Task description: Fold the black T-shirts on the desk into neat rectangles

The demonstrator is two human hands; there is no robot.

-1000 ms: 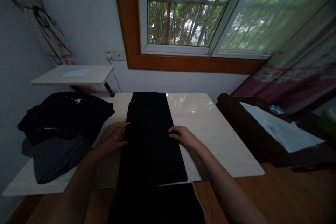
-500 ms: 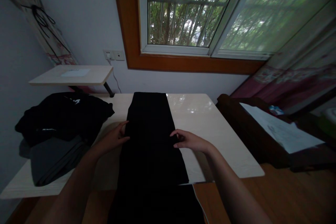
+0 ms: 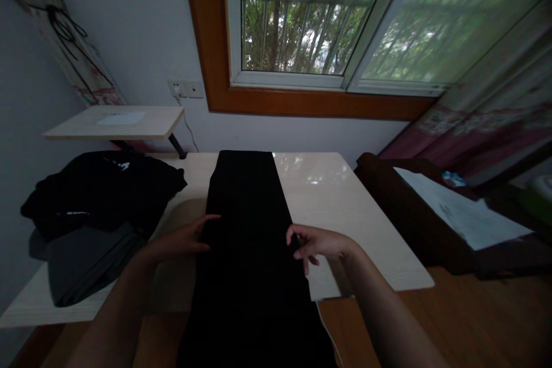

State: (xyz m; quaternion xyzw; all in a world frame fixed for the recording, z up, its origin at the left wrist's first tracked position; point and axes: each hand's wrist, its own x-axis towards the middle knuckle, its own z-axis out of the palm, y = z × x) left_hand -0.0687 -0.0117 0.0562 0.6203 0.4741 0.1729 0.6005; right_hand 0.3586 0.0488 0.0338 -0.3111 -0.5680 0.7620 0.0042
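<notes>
A long piece of folded black clothing (image 3: 245, 201) lies flat down the middle of the pale table; its exact kind does not show. Its near end merges with more black fabric at the bottom, so I cannot tell where it stops. At its left edge is my left hand (image 3: 194, 237), fingers apart, with the index fingertip over the fabric. My right hand (image 3: 319, 244) hovers by the right edge with bent fingers spread apart, thumb and index near the cloth. Neither hand visibly grips anything.
Left on the table (image 3: 328, 190) lie a heap of black clothing (image 3: 99, 190) with white marks and folded grey clothing (image 3: 92, 261). A small raised shelf (image 3: 159, 121) stands behind them. To the right is a dark brown piece of furniture (image 3: 388, 207) with a white sheet (image 3: 457, 207) on it.
Both hands have moved nearer to me along the garment's edges. My left index finger reaches further over the cloth. The right hand's fingers have spread. The garment's lower right edge has shifted slightly.
</notes>
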